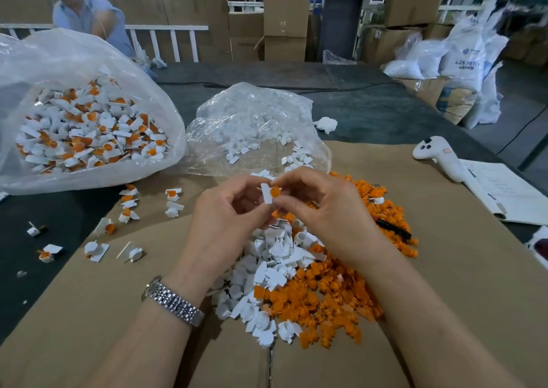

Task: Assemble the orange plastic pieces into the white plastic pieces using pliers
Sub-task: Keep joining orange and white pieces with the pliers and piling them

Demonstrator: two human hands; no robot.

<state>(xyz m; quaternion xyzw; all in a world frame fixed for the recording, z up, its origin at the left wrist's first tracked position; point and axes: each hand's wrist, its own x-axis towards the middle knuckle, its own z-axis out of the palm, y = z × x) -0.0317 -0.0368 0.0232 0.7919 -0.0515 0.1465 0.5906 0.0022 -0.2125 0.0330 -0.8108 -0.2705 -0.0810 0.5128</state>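
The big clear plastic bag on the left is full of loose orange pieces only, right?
Not quite. The head view shows the big clear plastic bag on the left holding assembled parts, white plastic pieces with orange inserts, not loose orange pieces only.

A white sack at far right reads "ABS RESIN"; smaller print illegible.

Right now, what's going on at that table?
A person is fitting parts by hand. The left hand pinches a white piece while the right hand presses an orange piece against it. Loose white and orange pieces are heaped on the cardboard below. Finished ones fill the big clear bag on the left. A dark tool handle, maybe the pliers, lies unused in the orange heap.
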